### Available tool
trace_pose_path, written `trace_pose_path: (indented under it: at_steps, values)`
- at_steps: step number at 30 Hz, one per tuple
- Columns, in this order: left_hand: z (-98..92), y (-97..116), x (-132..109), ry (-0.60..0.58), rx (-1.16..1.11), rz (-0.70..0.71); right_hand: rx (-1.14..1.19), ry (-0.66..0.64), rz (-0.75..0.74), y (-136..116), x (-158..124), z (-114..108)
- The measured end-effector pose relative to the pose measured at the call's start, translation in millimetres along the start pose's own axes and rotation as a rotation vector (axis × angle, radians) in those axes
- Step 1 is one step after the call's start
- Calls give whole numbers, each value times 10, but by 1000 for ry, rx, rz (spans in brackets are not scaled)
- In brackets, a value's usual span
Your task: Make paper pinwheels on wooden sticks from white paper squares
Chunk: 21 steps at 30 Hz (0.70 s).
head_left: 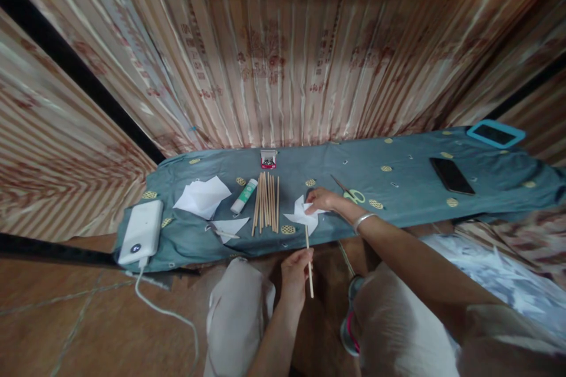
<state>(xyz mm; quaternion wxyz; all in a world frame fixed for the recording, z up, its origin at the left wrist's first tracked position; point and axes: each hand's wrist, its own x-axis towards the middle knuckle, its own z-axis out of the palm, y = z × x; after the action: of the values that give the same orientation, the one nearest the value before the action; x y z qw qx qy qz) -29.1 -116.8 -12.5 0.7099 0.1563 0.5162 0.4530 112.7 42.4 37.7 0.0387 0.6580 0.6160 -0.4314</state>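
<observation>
A white paper pinwheel (300, 220) sits at the top of a thin wooden stick (311, 283), near the front edge of the cloth-covered table. My left hand (295, 273) is closed around the stick below the pinwheel. At the pinwheel's right side, my right hand (319, 200) has its fingers on the paper, bent over its middle and right blade. What lies under those fingertips is hidden. Just right of that hand lie scissors (354, 195) with pale green handles. Several loose wooden sticks (266, 203) lie in a bunch to the left.
A glue stick (244, 196), white paper sheets (202, 197), a folded paper piece (230, 227) and a small red box (268, 159) are on the table (411, 188). A white power bank (141, 231) with a cable stands left; a black phone (451, 175) and blue-framed tablet (496, 134) lie right.
</observation>
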Motion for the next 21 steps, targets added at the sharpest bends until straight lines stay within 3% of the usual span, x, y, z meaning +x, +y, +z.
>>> trace_pose_path:
  at_steps: [21]
  values:
    - [28, -64, 58, 0, -140, -63, -106, -32, 23, 11, 69, 27]
